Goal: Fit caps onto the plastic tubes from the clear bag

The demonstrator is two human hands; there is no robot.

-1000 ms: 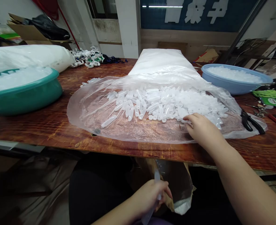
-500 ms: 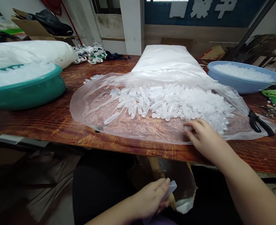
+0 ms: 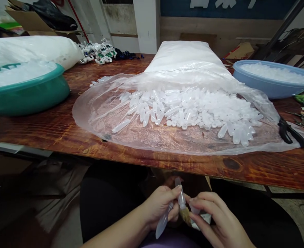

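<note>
Over my lap, my left hand (image 3: 164, 203) is closed on a translucent plastic tube (image 3: 180, 194), pinched upright between thumb and fingers. A second translucent piece (image 3: 163, 224), long and tapered, sticks out below the same hand. Close beside it, my right hand (image 3: 216, 217) pinches a small translucent plastic cap (image 3: 194, 208) near the tube's lower end; I cannot tell whether they touch. On the table, a pile of similar translucent tubes and small pieces (image 3: 193, 106) lies on a clear plastic bag (image 3: 152, 143) spread towards the table's edge.
A full white sack (image 3: 183, 53) lies behind the pile. The teal basin (image 3: 38, 82) at left and blue basin (image 3: 263, 84) at right hold more translucent pieces. Black-handled pliers (image 3: 289, 132) rest on the bag's right end. The wooden table's front edge (image 3: 131, 164) runs above my lap.
My right hand has left the pile and come down to my lap beside the left, carrying a small cap. My left hand now shows the tube upright and a tapered piece below.
</note>
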